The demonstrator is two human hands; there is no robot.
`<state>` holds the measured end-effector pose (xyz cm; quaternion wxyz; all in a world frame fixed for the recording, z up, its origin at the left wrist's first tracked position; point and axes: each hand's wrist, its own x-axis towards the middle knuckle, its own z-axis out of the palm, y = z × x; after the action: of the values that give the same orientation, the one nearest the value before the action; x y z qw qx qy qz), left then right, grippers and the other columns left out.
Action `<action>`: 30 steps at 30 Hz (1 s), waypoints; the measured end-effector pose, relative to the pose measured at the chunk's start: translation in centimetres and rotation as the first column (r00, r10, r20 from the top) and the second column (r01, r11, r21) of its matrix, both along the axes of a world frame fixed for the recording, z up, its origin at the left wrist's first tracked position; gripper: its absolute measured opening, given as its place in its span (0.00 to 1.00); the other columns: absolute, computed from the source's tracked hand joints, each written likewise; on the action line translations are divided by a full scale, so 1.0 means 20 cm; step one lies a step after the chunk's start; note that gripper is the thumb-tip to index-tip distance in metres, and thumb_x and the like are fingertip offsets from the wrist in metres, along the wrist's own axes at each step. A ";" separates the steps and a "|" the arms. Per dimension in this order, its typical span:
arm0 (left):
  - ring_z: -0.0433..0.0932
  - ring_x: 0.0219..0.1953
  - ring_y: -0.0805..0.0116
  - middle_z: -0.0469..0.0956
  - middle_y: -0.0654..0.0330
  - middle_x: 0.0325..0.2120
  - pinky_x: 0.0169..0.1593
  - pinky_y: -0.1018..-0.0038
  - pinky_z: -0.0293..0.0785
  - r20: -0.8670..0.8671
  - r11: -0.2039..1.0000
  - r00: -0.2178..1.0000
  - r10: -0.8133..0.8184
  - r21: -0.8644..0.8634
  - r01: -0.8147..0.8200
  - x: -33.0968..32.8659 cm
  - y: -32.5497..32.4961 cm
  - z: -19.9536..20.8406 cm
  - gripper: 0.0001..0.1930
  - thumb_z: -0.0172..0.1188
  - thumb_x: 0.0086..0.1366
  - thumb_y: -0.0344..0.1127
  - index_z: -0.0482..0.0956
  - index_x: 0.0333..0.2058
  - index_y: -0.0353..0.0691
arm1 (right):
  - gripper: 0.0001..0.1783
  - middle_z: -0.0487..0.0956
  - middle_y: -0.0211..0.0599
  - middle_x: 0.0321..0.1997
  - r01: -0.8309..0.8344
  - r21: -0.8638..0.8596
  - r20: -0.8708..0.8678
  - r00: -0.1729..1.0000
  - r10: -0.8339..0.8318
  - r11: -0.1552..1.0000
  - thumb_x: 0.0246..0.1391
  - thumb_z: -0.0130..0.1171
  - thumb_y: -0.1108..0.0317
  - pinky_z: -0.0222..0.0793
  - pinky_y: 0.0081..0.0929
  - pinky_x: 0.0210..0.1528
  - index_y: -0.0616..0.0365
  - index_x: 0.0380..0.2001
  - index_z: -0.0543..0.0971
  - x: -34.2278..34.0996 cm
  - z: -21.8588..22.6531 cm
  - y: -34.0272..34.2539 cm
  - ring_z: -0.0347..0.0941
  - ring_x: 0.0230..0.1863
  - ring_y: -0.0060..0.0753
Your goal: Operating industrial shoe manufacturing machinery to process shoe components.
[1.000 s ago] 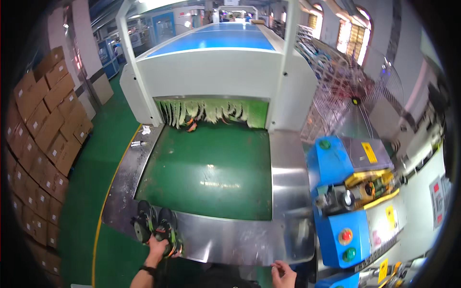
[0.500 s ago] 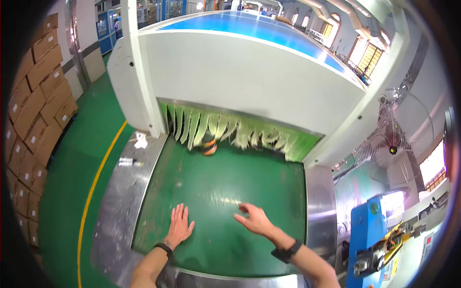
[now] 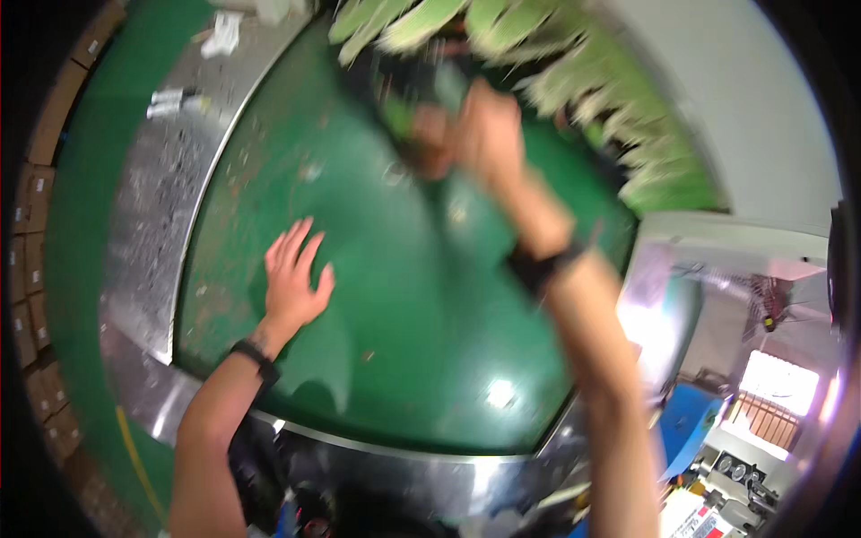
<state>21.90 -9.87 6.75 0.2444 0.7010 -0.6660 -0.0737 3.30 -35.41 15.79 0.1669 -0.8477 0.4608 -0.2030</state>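
My left hand (image 3: 293,281) hovers over or rests on the green conveyor belt (image 3: 359,377), its fingers spread and holding nothing. At the tunnel mouth, my right hand (image 3: 491,134) reaches forward, smeared by motion. Right beside it is a dark, shoe-like thing (image 3: 417,99) with orange and green patches, partly under the torn pale-green strip curtain (image 3: 511,27). Blur hides whether my right fingers have closed on it. More dark items (image 3: 596,125) show among the strips to the right.
A metal side ledge (image 3: 152,197) carries a white crumpled scrap (image 3: 221,34) and two small tubes (image 3: 172,102). Cartons (image 3: 31,278) are stacked at the far left. A white machine housing (image 3: 744,99) stands ahead on the right, with blue equipment (image 3: 691,417) at lower right.
My right hand has reached forward to the shoe-like thing at the curtain. That thing has come further out from under the strips. The view has moved closer and turned.
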 end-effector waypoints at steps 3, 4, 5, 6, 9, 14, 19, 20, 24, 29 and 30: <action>0.59 0.62 0.49 0.63 0.47 0.58 0.64 0.54 0.53 0.043 1.000 0.999 -0.018 -0.008 0.019 -0.08 0.05 -0.04 0.24 0.58 0.52 0.35 0.70 0.49 0.34 | 0.33 0.76 0.58 0.22 0.183 0.129 0.232 0.950 -0.209 0.975 0.43 0.65 0.43 0.72 0.45 0.28 0.67 0.33 0.74 -0.40 -0.09 0.74 0.75 0.26 0.57; 0.59 0.62 0.50 0.63 0.47 0.58 0.64 0.54 0.52 0.015 1.000 1.000 -0.013 -0.023 0.013 -0.15 0.02 -0.07 0.24 0.58 0.52 0.35 0.70 0.49 0.34 | 0.33 0.78 0.56 0.26 0.335 0.278 0.075 0.927 -0.369 0.900 0.44 0.64 0.42 0.73 0.42 0.30 0.66 0.36 0.75 -0.57 -0.02 0.99 0.77 0.28 0.54; 0.59 0.62 0.50 0.63 0.48 0.58 0.64 0.54 0.52 -0.005 1.000 1.000 -0.019 -0.014 0.019 -0.20 0.03 -0.10 0.24 0.57 0.51 0.34 0.70 0.49 0.34 | 0.32 0.80 0.52 0.30 0.404 0.544 -0.030 0.885 -0.465 0.735 0.44 0.64 0.42 0.74 0.39 0.35 0.65 0.36 0.77 -0.71 0.09 1.24 0.79 0.31 0.49; 0.59 0.62 0.50 0.63 0.47 0.58 0.64 0.55 0.53 -0.056 0.998 0.997 0.058 0.024 -0.057 -0.25 0.06 -0.16 0.25 0.58 0.52 0.35 0.70 0.49 0.33 | 0.32 0.82 0.48 0.33 0.400 0.714 -0.048 0.847 -0.529 0.574 0.44 0.65 0.43 0.73 0.35 0.40 0.65 0.36 0.79 -0.87 0.10 1.51 0.79 0.35 0.42; 0.60 0.63 0.52 0.62 0.43 0.59 0.63 0.58 0.58 -0.669 0.936 0.729 0.147 0.331 0.116 -0.48 0.05 -0.06 0.27 0.60 0.57 0.36 0.66 0.53 0.30 | 0.31 0.82 0.42 0.41 0.476 0.865 -0.101 0.474 -0.874 0.158 0.46 0.66 0.50 0.71 0.28 0.49 0.69 0.43 0.78 -1.29 0.30 2.39 0.78 0.42 0.29; 0.45 0.69 0.58 0.44 0.49 0.68 0.66 0.63 0.50 -0.947 0.581 0.306 0.093 0.302 0.756 -0.91 0.54 0.78 0.40 0.53 0.61 0.26 0.41 0.67 0.45 | 0.29 0.82 0.40 0.37 0.606 0.794 -0.002 0.079 -0.997 0.047 0.44 0.67 0.51 0.71 0.27 0.43 0.67 0.40 0.78 -1.49 0.98 2.95 0.77 0.37 0.25; 0.54 0.65 0.56 0.53 0.46 0.63 0.66 0.59 0.50 -0.956 0.338 -0.279 0.095 -0.233 0.912 -1.63 1.04 1.22 0.44 0.58 0.60 0.47 0.41 0.67 0.39 | 0.40 0.79 0.50 0.26 0.771 0.568 0.250 0.172 -0.953 0.288 0.40 0.68 0.41 0.72 0.33 0.33 0.64 0.47 0.74 -1.46 1.28 3.20 0.77 0.26 0.39; 0.58 0.64 0.55 0.56 0.46 0.62 0.65 0.59 0.52 -0.939 0.252 -0.302 0.162 -0.256 0.933 -1.72 1.17 1.42 0.45 0.58 0.59 0.49 0.42 0.66 0.37 | 0.41 0.78 0.50 0.24 0.711 0.601 0.287 0.234 -0.929 0.365 0.41 0.68 0.43 0.70 0.35 0.31 0.62 0.51 0.71 -1.41 1.34 3.28 0.76 0.25 0.42; 0.62 0.59 0.56 0.61 0.48 0.57 0.61 0.60 0.58 -0.992 0.027 -0.091 0.088 -0.089 0.996 -2.07 1.54 1.41 0.40 0.58 0.57 0.42 0.48 0.64 0.36 | 0.47 0.72 0.56 0.50 0.511 0.558 0.656 0.211 -0.725 0.654 0.47 0.64 0.58 0.61 0.35 0.58 0.62 0.64 0.51 -1.59 1.27 3.71 0.70 0.52 0.55; 0.69 0.50 0.57 0.70 0.52 0.48 0.54 0.63 0.68 -0.987 -0.019 0.162 0.019 0.162 0.987 -2.39 2.05 1.29 0.33 0.59 0.54 0.31 0.59 0.59 0.35 | 0.42 0.66 0.45 0.60 0.465 0.610 0.748 -0.069 -0.661 0.642 0.44 0.68 0.62 0.51 0.31 0.66 0.65 0.60 0.60 -1.93 1.00 4.40 0.59 0.62 0.34; 0.71 0.49 0.58 0.72 0.52 0.46 0.53 0.64 0.70 -0.983 0.052 0.184 0.007 0.184 0.982 -2.35 2.18 1.38 0.32 0.59 0.54 0.28 0.61 0.59 0.35 | 0.41 0.66 0.43 0.59 0.577 0.527 0.771 -0.014 -0.637 0.624 0.46 0.69 0.62 0.53 0.31 0.65 0.66 0.59 0.60 -1.94 1.01 4.53 0.60 0.61 0.34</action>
<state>-25.11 33.78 34.28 0.0411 0.1940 -0.5247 -0.8279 -35.43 55.20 35.96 0.3126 -0.2762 0.6011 -0.6817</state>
